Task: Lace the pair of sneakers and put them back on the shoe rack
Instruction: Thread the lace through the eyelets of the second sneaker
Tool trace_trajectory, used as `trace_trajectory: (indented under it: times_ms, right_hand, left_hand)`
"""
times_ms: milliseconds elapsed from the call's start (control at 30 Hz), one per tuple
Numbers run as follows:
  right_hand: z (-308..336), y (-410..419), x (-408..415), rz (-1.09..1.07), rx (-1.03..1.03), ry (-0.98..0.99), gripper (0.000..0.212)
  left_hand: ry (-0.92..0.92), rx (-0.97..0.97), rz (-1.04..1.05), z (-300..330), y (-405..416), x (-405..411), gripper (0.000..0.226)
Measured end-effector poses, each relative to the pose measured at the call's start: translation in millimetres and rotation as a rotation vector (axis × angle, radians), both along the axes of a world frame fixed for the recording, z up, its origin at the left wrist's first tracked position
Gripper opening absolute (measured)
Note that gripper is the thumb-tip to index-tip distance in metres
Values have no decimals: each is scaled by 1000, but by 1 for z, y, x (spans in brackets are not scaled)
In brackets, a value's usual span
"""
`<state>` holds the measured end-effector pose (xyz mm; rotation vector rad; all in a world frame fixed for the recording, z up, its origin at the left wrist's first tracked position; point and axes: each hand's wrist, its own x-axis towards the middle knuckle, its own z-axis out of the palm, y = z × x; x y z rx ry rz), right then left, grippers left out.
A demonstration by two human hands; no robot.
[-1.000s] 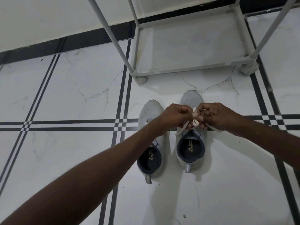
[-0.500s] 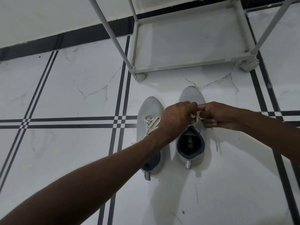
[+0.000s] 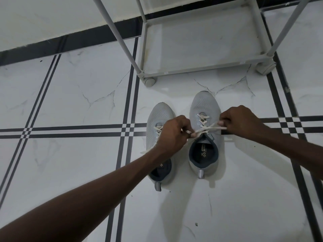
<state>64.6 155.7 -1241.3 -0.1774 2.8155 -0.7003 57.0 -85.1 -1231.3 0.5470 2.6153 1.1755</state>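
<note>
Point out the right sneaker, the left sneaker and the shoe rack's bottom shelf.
right sneaker (image 3: pixel 204 103): head view, on the grey mesh toe.
left sneaker (image 3: pixel 160 114): head view, on the grey mesh toe.
shoe rack's bottom shelf (image 3: pixel 202 68): head view, on the front rail of the shelf.

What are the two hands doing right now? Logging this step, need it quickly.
Left hand: closed, pinching one end of the right sneaker's lace.
Right hand: closed, pinching the lace's other end.
</note>
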Motion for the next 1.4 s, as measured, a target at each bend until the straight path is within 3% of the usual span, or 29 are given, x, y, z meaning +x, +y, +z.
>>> trace_trajectory:
  times_ms: [133, 367, 500, 667, 800, 867, 1067, 1200, 1300, 1400]
  right_hand:
    - [-13, 7, 4, 33, 119, -33, 48]
    - [-16, 4, 14, 25, 197, -42, 31]
    - [-15, 5, 19, 105, 223, -4, 25]
    - [-13, 4, 21, 198, 172, -7, 25]
    - [-12, 4, 17, 167, 66, -37, 30]
    - [-8, 4, 15, 136, 36, -49, 20]
    - [0, 1, 17, 159, 35, -32, 17]
    - [6, -3, 10, 131, -67, -160, 30]
    - [9, -7, 3, 159, -80, -110, 44]
    - [11, -6, 0, 243, -11, -90, 30]
  left_hand:
    - [-190, -42, 86, -2, -16, 12, 24]
    - [-409, 66, 262, 3, -29, 14, 20]
    - [-181, -112, 74, 8, -23, 10, 4]
    - [84, -382, -235, -1, -17, 4, 12]
    - [47, -418, -266, 2, -16, -1, 11]
    - [65, -468, -297, 7, -15, -4, 12]
    - [257, -784, -483, 18, -5, -5, 16]
    - [184, -761, -455, 18, 1, -1, 43]
    - [99, -721, -404, 17, 9, -1, 38]
    - [72, -702, -357, 16, 11, -2, 24]
